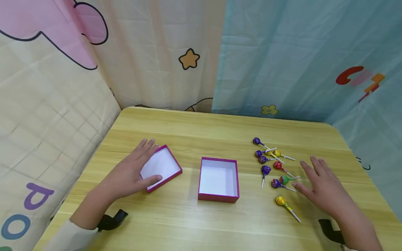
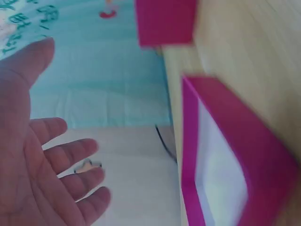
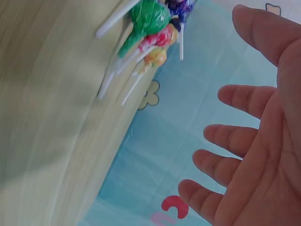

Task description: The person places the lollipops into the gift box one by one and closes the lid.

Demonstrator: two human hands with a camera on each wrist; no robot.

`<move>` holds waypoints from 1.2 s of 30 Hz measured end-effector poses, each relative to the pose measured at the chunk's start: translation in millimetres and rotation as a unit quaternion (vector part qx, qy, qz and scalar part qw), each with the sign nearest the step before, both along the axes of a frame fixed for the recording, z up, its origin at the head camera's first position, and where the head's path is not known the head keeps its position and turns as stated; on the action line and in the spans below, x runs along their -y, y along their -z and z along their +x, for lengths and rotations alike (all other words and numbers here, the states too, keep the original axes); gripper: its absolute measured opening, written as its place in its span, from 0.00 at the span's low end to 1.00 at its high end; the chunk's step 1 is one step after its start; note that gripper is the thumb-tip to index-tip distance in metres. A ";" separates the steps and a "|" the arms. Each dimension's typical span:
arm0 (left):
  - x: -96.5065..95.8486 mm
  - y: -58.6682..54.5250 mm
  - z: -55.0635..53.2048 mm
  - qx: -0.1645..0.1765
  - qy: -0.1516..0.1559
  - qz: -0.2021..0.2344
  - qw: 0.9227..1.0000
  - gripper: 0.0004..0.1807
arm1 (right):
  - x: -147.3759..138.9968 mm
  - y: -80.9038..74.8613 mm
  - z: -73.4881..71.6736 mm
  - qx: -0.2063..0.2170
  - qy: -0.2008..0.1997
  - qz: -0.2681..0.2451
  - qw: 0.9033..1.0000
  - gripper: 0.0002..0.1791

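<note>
My left hand (image 1: 130, 174) hovers over the left side of a shallow magenta box lid (image 1: 161, 165) with a white inside, its fingers spread and holding nothing. In the left wrist view a gap shows between that palm and the lid (image 2: 221, 165). Right of the lid stands a square magenta box (image 1: 218, 179), its white inside facing up. Several wrapped lollipops lie further right: purple (image 1: 266, 170), red (image 1: 277, 165), green (image 1: 284, 179) and yellow (image 1: 281, 200). Just right of them my right hand (image 1: 323, 186) is held above the table, fingers extended, holding nothing.
The wooden table (image 1: 188, 223) has rounded far corners. Printed curtains (image 1: 267, 59) hang behind it and along both sides. Each wrist carries a black curved mount, one below the left hand (image 1: 113, 220) and one below the right.
</note>
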State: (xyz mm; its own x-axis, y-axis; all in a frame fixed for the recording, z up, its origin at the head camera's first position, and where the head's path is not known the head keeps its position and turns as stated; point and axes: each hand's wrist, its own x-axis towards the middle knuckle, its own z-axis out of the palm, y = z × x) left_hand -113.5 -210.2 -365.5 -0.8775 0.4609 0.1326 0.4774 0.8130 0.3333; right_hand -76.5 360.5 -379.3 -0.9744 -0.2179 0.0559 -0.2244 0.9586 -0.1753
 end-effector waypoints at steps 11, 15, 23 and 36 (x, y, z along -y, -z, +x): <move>-102.0 6.7 -19.6 0.199 0.102 0.067 0.972 0.58 | 25.3 -3.5 2.0 0.014 -0.044 -0.011 0.999 0.33; -113.3 14.3 -25.3 0.256 0.117 0.071 0.957 0.65 | 30.0 -5.7 2.7 0.031 -0.048 -0.016 0.998 0.26; -117.3 18.4 -28.5 0.286 0.098 0.062 0.951 0.70 | 35.4 -6.7 2.6 0.087 -0.051 -0.041 0.994 0.22; -119.9 19.0 -23.9 0.306 0.073 0.063 0.947 0.68 | 38.9 2.1 3.4 0.168 -0.059 -0.088 0.980 0.13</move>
State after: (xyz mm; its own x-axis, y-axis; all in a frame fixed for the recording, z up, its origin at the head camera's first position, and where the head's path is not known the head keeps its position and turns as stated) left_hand -137.4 -90.3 -384.5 -0.7360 0.5975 -0.3183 0.2670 0.6882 0.6746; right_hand -73.0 321.7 -381.4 -0.9125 -0.3466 -0.2173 -0.2339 0.8778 -0.4181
